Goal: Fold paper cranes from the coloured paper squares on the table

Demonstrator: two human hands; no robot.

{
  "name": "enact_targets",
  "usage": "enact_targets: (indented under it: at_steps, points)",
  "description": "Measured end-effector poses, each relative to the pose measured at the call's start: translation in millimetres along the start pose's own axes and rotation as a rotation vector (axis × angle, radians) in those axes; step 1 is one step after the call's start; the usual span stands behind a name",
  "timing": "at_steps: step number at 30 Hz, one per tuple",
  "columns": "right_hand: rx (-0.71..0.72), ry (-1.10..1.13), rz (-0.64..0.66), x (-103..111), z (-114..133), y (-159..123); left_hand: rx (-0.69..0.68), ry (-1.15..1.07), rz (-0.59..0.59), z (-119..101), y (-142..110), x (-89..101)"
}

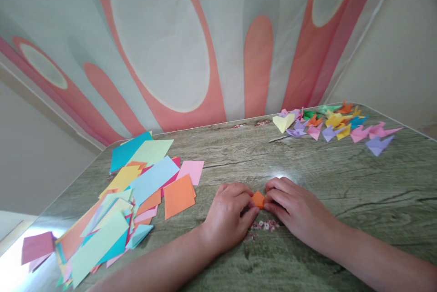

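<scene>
Two hands (232,214) pinch a small, folded orange paper (258,199) over the wood-grained table (235,146).

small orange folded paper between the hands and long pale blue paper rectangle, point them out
Small orange folded paper (258,199): head view, middle of its visible face.
Long pale blue paper rectangle (154,179): head view, middle of its flat face.

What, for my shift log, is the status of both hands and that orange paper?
Left hand and right hand: fingertips at opposite sides of the small orange paper. Loose sheets left, folded shapes far right, both away from the hands.
</scene>
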State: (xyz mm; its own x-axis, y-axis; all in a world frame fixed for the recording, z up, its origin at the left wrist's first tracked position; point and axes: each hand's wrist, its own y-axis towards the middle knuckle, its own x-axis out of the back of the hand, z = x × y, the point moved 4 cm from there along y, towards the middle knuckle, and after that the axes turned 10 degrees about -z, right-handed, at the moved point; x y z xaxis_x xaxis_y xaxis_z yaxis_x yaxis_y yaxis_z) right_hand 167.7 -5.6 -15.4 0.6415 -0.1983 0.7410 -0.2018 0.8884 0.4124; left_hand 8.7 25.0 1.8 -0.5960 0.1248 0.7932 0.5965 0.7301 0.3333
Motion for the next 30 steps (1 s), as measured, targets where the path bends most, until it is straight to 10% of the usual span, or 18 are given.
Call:
enact_targets:
  at_steps: [30]
  points:
    - [-0.084, -0.095, 0.057, -0.7, 4.5, 4.8, 0.117, 0.0, -0.033, 4.7, 1.7, -4.0]
